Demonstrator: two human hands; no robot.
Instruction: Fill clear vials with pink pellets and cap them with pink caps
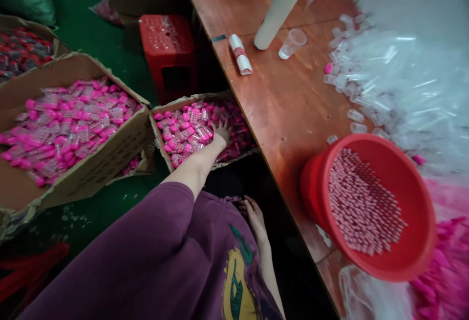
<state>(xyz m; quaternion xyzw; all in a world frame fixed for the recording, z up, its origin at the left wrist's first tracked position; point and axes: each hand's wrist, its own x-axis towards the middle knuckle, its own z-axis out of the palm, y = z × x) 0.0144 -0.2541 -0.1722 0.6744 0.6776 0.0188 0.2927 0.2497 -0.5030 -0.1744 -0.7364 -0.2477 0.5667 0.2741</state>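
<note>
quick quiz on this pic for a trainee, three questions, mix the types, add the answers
1. Which hand, its fingers spread, is in the box of pink-capped packs beside the table?

2. True or false: the white item with a red band lies on the table.

3. What does the red bucket hold?
A) clear cups
B) small pink pieces
C) green bags

Key
1. The person's left hand.
2. True.
3. B.
</note>
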